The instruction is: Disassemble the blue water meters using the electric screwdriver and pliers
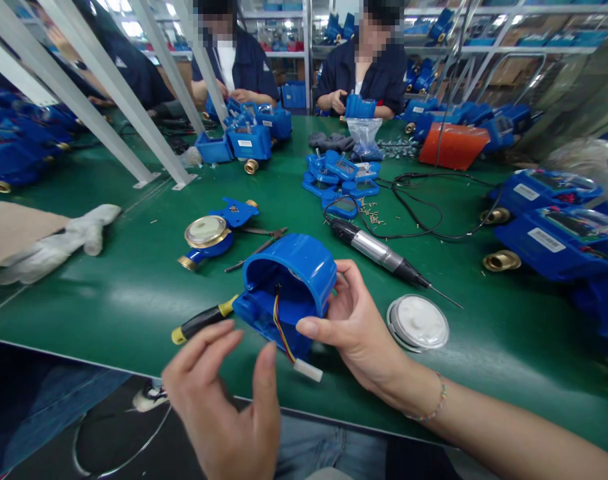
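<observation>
My right hand (351, 320) grips a blue plastic meter housing (297, 260) by its right side, thumb on the near rim and fingers behind. The round opening of the housing faces me. Out of it hang thin red and yellow wires (280, 323) ending in a white connector (308, 370). My left hand (224, 393) is empty, fingers apart, just left of and below the housing. Behind that hand lies a yellow-and-black screwdriver (204, 320), its tip hidden by the housing. A brass-ended water meter body (207, 240) and pliers (264, 241) rest beyond.
An electric screwdriver (379, 250) with a black cable lies to the right, near a round tub of white paste (418, 321). Blue covers (339, 175) and loose screws are farther back. Finished-looking blue meters (559, 233) crowd the right edge; a glove (69, 243) lies left. Co-workers sit opposite.
</observation>
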Demonstrator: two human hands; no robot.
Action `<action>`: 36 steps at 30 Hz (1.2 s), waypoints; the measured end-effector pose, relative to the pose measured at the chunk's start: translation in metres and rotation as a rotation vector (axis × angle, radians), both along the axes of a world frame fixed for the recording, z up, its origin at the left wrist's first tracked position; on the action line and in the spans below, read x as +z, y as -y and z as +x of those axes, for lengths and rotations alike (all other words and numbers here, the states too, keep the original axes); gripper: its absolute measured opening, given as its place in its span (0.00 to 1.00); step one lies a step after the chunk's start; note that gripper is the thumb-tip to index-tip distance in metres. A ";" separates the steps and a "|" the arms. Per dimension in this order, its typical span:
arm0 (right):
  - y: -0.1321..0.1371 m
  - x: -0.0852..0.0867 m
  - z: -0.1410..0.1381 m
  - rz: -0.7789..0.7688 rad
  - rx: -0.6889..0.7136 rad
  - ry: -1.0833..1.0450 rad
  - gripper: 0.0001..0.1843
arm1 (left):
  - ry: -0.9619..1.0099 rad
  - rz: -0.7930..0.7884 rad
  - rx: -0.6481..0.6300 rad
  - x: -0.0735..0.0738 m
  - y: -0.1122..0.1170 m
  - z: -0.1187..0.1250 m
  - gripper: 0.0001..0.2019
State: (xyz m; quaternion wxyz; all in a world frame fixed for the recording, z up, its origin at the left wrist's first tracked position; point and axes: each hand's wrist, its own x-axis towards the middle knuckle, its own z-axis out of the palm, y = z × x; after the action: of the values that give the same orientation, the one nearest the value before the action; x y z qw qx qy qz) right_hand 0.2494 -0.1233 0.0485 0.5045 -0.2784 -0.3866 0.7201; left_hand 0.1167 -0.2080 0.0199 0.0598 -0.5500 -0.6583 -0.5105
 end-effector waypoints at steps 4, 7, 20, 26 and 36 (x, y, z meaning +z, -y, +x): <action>0.003 -0.001 -0.005 0.005 -0.043 0.003 0.33 | 0.101 -0.120 -0.174 -0.026 0.019 0.020 0.25; 0.007 -0.002 -0.009 -0.005 -0.073 0.012 0.34 | 0.072 -0.172 -0.165 -0.036 0.019 0.028 0.26; 0.007 -0.021 -0.012 0.471 -0.123 0.292 0.40 | 0.367 -0.345 0.071 -0.007 0.049 -0.036 0.14; 0.016 -0.029 -0.006 0.763 -0.153 0.498 0.41 | 0.434 -0.374 -0.043 -0.014 0.036 -0.027 0.17; 0.018 -0.031 0.011 1.155 -0.062 0.698 0.40 | 1.102 -0.616 -0.168 -0.017 0.024 0.000 0.17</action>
State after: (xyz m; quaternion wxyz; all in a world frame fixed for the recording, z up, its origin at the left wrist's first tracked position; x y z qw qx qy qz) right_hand 0.2604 -0.1416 0.0178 0.4383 -0.1913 -0.8416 0.2509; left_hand 0.1164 -0.2322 0.0027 -0.4886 -0.2485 -0.6639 -0.5088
